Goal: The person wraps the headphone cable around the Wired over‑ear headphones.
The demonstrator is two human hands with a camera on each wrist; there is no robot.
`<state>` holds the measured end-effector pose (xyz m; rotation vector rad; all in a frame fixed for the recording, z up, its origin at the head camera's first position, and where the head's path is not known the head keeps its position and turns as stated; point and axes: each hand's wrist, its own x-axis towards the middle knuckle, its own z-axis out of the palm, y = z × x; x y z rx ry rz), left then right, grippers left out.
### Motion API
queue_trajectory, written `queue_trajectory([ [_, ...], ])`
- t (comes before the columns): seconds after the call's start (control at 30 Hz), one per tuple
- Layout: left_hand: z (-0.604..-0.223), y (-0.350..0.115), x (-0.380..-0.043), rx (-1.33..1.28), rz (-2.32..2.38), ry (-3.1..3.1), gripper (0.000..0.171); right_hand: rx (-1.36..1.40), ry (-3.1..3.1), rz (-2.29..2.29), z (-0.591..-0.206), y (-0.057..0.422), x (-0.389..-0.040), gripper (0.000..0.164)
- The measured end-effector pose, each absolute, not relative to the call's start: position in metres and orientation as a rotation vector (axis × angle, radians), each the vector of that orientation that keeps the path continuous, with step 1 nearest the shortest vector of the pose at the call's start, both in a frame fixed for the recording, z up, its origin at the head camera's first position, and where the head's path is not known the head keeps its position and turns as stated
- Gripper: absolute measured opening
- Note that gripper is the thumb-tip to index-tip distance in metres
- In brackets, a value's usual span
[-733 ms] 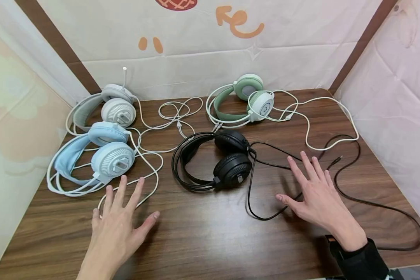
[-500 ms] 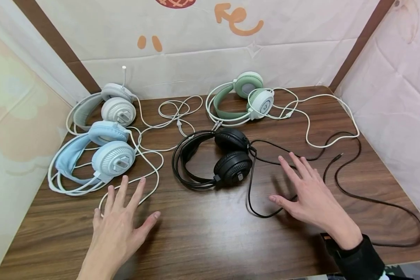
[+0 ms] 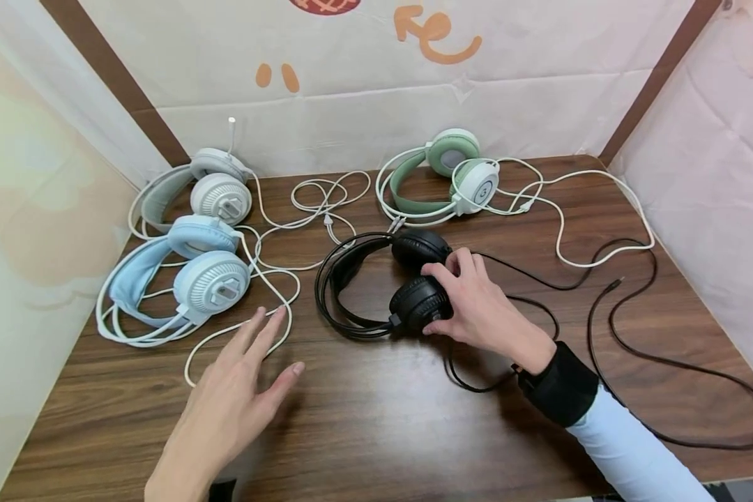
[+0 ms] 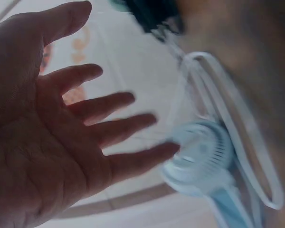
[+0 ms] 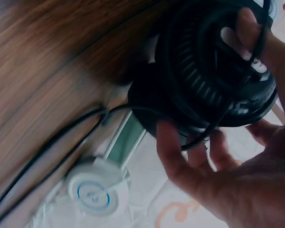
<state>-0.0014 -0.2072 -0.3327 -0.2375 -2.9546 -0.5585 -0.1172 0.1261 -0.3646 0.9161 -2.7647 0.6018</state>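
In the middle of the wooden table (image 3: 376,425) lies a pair of black headphones (image 3: 411,305), headband to the left. My right hand (image 3: 482,307) grips the near ear cup, with thumb and fingers curled round its sides. The right wrist view shows the ribbed black ear cup (image 5: 194,80) between thumb and fingers, a cable crossing over it. My left hand (image 3: 232,394) hovers at the front left, fingers spread, holding nothing. Just beyond it are light blue headphones (image 3: 210,283). The left wrist view shows the palm and straight fingers apart from the light blue ear cup (image 4: 199,152).
Grey-white headphones (image 3: 221,200) with a raised microphone stand at the back left. Green and white headphones (image 3: 479,185) lie at the back right. White cables (image 3: 316,209) tangle between the sets. A black cable (image 3: 684,362) loops across the right side. Printed cloth walls (image 3: 364,132) enclose the table.
My right hand has moved left from above the black cable to the black headphones and taken hold of the near ear cup. My left hand has shifted slightly and stays empty.
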Motion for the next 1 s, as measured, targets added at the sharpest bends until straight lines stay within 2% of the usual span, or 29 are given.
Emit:
queue_trajectory([
  [0.2,-0.295,-0.195,-0.051,-0.329,-0.758,-2.756,0.068,1.007,-2.592,0.552,-0.358,0.121,-0.124,0.072],
  [0.4,-0.279,-0.191,-0.119,-0.059,-1.031,-2.767,0.088,1.102,-2.273,0.532,-0.326,0.114,-0.127,0.067],
  [0.47,-0.28,-0.194,-0.135,0.026,-1.303,-2.742,0.079,1.134,-2.202,0.562,-0.315,0.11,-0.127,0.063],
  [0.6,-0.288,-0.205,-0.15,0.127,-2.158,-2.408,0.039,1.192,-2.114,0.575,-0.299,0.101,-0.126,0.057],
  [0.67,-0.293,-0.211,-0.154,0.187,-2.482,-2.246,0.028,1.218,-2.106,0.553,-0.295,0.098,-0.127,0.055],
  [0.8,-0.302,-0.219,-0.157,0.221,-2.74,-2.156,0.025,1.265,-2.104,0.527,-0.294,0.096,-0.132,0.057],
  [1.0,-0.294,-0.217,-0.164,0.041,-2.955,-1.561,0.028,1.182,-2.075,0.657,-0.289,0.104,-0.152,0.055],
])
